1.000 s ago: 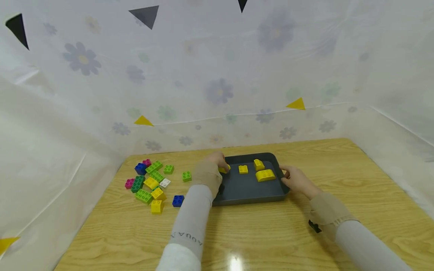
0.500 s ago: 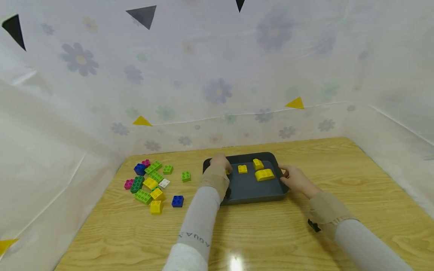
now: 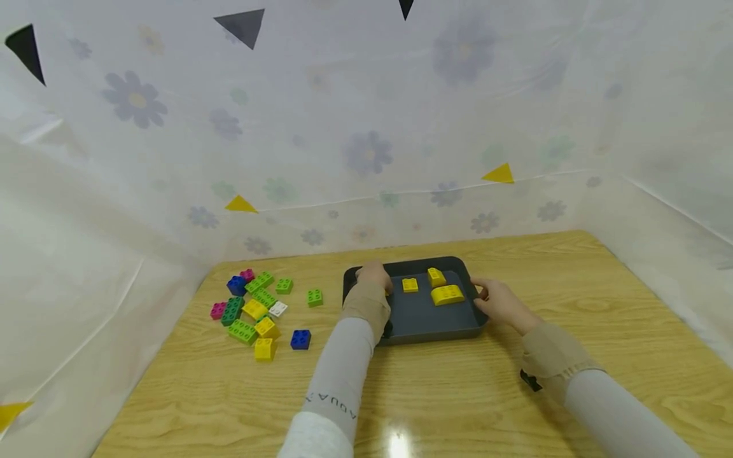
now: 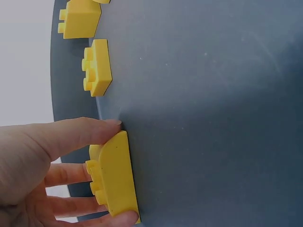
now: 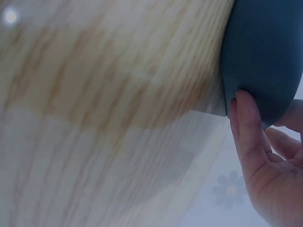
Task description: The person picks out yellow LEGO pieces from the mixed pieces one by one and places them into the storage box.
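Note:
My left hand (image 3: 372, 277) is inside the dark grey tray (image 3: 426, 320), near its left end. In the left wrist view, its thumb and fingers hold a curved yellow toy brick (image 4: 117, 175) by the ends, low against the tray floor. Beside that brick sits a small yellow brick (image 3: 410, 285). Farther right in the tray are a sloped yellow brick (image 3: 436, 277) and a long rounded yellow brick (image 3: 447, 295). At the tray's right end, my right hand (image 3: 504, 305) grips the wall, with thumb and fingers on either side of it in the right wrist view.
Left of the tray lies a loose group of several bricks, including dark green (image 3: 232, 310), white (image 3: 278, 309) and yellow ones (image 3: 264, 349). A blue brick (image 3: 300, 339) and a light green brick (image 3: 315, 298) lie nearer the tray. A patterned sheet (image 3: 366, 210) hangs behind the wooden table (image 3: 446, 401).
My left hand has moved slightly right and down into the tray with the curved yellow brick, then stayed almost still. My right hand keeps its grip on the tray.

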A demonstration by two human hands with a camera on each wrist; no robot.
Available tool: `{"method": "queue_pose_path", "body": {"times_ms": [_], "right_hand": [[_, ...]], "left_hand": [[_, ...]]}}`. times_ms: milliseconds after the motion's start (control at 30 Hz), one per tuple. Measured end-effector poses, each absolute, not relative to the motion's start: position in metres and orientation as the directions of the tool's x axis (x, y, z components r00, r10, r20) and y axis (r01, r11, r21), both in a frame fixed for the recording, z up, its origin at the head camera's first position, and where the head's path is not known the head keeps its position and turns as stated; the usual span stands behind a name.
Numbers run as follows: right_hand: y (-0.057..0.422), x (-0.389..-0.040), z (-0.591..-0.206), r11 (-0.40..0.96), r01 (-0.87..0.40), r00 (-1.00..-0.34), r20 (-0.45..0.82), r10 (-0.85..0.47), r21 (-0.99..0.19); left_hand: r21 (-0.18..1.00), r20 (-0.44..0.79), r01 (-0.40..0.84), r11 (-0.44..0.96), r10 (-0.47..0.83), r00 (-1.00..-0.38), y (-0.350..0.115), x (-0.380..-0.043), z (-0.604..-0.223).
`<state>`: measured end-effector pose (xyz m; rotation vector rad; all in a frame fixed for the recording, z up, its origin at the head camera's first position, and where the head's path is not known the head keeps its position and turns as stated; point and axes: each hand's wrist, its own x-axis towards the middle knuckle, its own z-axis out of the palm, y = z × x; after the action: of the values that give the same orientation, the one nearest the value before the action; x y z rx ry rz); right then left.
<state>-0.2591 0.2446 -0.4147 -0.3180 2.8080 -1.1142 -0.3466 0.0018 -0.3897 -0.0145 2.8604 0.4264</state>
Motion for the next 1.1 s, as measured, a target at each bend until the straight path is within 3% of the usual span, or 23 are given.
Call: {"method": "queue_pose_path", "body": {"times_ms": [467,733,1000,1100], "right_hand": [[0.246,-0.261,-0.417,0.7,-0.156,-0.972,-0.016,-0.233,-0.697],[0.246,-0.26,-0.417,0.7,-0.142,-0.975,-0.025,-0.223,-0.7],[0.243,-0.259,-0.414,0.705,-0.161,-0.974,-0.006,-0.228,-0.691],[0.243,-0.258,-0.414,0.707,-0.156,-0.975,-0.009,-0.224,-0.69]], "left_hand": [[0.248,-0.276,-0.045,0.968,0.026,-0.961,0.004,-0.358,-0.395],[0.265,-0.329,-0.029,0.964,0.062,-0.942,0.001,-0.351,-0.377],[0.245,-0.292,0.044,0.968,0.117,-0.949,-0.002,-0.345,-0.352],[0.27,-0.221,0.119,0.956,0.182,-0.958,-0.004,-0.352,-0.348]]}}
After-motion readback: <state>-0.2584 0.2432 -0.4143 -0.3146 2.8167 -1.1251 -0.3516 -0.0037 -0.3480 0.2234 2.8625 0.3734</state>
